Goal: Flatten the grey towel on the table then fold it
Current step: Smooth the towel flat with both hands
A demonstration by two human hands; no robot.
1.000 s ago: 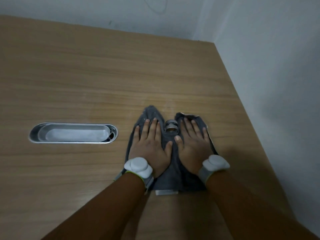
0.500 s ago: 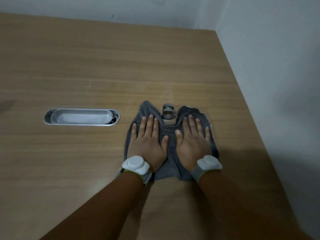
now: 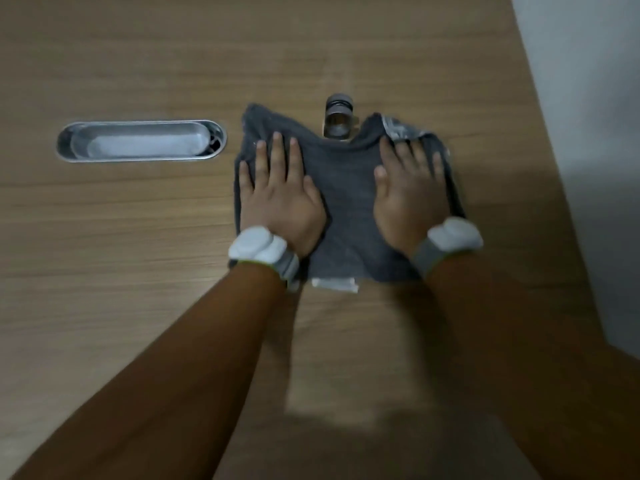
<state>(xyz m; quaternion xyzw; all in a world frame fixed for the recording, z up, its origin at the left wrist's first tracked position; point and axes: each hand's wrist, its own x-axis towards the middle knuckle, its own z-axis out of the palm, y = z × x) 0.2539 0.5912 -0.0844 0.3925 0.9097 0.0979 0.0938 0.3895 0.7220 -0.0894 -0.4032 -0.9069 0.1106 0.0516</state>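
Note:
The grey towel [image 3: 348,188] lies spread on the wooden table [image 3: 138,271], its far edge dipping in the middle and its far right corner turned over. A white label [image 3: 335,284] sticks out at its near edge. My left hand [image 3: 278,195] presses flat on the towel's left half, fingers straight. On the right half my right hand [image 3: 408,192] lies flat as well, fingertips near the turned corner. Both wrists carry white bands.
A small metal cylinder [image 3: 338,116] stands just beyond the towel's far edge. A long oval metal tray [image 3: 142,142] is set into the table to the left. A white wall [image 3: 581,116] borders the table on the right.
Both hands have slid apart toward the towel's sides, and the towel is spread wider. The view has tilted down and closer.

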